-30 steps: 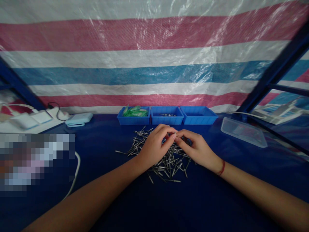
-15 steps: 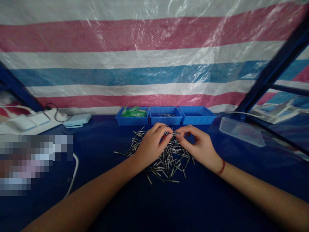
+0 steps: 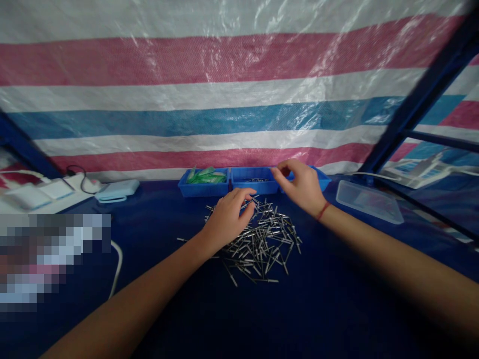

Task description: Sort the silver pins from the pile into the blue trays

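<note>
A loose pile of silver blind rivets lies on the dark blue table. Over the pile's left side hovers my left hand, its thumb and fingers apart with nothing visible between them. My right hand is raised over the front of the right blue bin. Its thumb and forefinger are pinched near the middle blue bin; only a faint tip of the small rivet in them shows. Several rivets lie inside the middle bin. My right hand covers much of the right bin.
Green plastic packets fill the left blue bin. A clear plastic lid lies at the right. Leftward are a light blue case, a white power strip and a white cable. A striped sheet hangs behind.
My hands have separated. The right one has moved up and away from the pile to the bins, taking the rivet. My left hand has let go and stays over the pile.
</note>
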Demonstrator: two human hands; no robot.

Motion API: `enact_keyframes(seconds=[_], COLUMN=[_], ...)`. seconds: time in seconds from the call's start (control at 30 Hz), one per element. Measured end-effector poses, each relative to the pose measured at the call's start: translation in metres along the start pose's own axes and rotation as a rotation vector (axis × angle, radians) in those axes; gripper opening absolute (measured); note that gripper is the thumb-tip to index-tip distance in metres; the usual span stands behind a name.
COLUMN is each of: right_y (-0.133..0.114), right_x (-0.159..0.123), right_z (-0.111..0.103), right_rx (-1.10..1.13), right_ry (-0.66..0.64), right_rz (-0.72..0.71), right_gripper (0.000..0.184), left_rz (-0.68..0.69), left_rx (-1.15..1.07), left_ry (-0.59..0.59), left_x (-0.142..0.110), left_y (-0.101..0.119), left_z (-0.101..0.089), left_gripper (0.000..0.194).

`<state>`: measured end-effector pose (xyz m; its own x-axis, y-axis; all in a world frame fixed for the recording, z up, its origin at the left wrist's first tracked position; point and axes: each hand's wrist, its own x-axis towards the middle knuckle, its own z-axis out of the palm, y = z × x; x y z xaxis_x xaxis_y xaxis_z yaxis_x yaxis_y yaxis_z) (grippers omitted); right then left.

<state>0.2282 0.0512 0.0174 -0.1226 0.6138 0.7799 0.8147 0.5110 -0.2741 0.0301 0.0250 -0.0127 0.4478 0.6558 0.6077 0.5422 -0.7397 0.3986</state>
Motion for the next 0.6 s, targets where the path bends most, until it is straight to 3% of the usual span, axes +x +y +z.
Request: enact_keyframes(seconds=[0.1,0.2,0.4,0.6], right_y=[0.012,0.010,0.008,0.030], right_x=[0.010,-0.001,-0.049,-0.064], right_z=[0.015,0.012,-0.019,-0.013], right_rx=[-0.091,-0.082,0.165,0.357], right_ry=[-0.125,-0.193,-0.255,-0.248], right_rz=[0.051,0.107,0.299,0.558], right_gripper=[0.021,0.023,0.021,0.020], left_rz=[0.044,0.113,0.231,0.309], left_rx=[0.062,0.113,0.141,0.199], left_ry=[-0.085,-0.174,-0.272,-0.334], left_x=[0.000,-0.001,-0.003,0.013], left_y=[0.000,0.003,0.009,0.017], left_z=[-0.004,-0.006,-0.001,0.001], left_gripper=[0.016,0.016,0.020,0.020])
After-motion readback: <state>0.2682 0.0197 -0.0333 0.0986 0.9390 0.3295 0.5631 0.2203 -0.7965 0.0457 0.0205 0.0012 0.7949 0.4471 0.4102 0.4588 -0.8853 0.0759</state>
